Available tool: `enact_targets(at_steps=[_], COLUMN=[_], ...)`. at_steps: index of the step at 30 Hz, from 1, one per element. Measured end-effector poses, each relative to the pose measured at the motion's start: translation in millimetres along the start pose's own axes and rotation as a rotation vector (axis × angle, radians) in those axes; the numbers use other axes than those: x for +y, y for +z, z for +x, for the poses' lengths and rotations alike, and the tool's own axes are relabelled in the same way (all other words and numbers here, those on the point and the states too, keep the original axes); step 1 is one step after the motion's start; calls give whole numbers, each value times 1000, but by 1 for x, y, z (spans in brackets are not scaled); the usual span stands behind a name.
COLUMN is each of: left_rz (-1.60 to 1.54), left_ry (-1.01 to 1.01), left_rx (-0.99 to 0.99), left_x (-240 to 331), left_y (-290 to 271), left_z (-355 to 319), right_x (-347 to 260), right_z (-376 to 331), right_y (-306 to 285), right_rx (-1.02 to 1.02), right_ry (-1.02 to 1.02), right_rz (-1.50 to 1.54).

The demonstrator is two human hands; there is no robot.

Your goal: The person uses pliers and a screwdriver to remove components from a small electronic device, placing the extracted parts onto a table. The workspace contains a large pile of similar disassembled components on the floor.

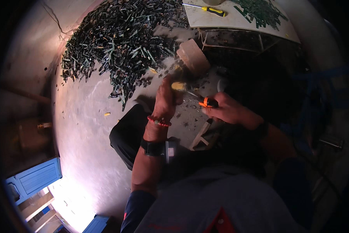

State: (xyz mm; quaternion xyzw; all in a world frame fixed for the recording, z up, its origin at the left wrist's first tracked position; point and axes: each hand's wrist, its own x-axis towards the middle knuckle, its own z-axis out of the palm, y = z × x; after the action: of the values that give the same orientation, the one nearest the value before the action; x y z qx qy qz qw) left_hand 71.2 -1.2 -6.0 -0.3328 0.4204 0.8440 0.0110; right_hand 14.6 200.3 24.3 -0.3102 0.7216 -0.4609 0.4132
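My right hand [230,109] is closed around the orange and black handle of a screwdriver [206,102]. Its metal shaft points left and up toward a small yellow part [178,86]. That part sits at the fingers of my left hand [167,97], which are closed on it. Blur and dim light hide its exact kind and whether the tip touches it. Both hands are above the grey floor, over scattered dark bits [187,114].
A large heap of dark green and black strips [120,42] lies at the upper left. Beyond my hands is a reddish brick-like block [193,56]. A pale low table [236,19] bears a yellow screwdriver [214,11] and green strips [261,13]. A wooden piece [200,136] is near my knees.
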Motion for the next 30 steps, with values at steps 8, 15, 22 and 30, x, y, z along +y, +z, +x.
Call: enact_targets(at_steps=[8, 15, 22, 30], left_rz=[302, 420, 214, 6], left_ry=[57, 112, -2, -155], left_rx=[-61, -82, -134, -372], left_x=[-4, -3, -4, 0], left_y=[-16, 6, -2, -7], left_z=[1, -9, -2, -7], right_x=[3, 15, 12, -2], right_z=[2, 11, 6, -3], right_y=[4, 10, 2, -13], right_rx=[423, 525, 288, -320], right_ry=[-24, -62, -44, 298], right_rz=[-680, -800, -367, 720])
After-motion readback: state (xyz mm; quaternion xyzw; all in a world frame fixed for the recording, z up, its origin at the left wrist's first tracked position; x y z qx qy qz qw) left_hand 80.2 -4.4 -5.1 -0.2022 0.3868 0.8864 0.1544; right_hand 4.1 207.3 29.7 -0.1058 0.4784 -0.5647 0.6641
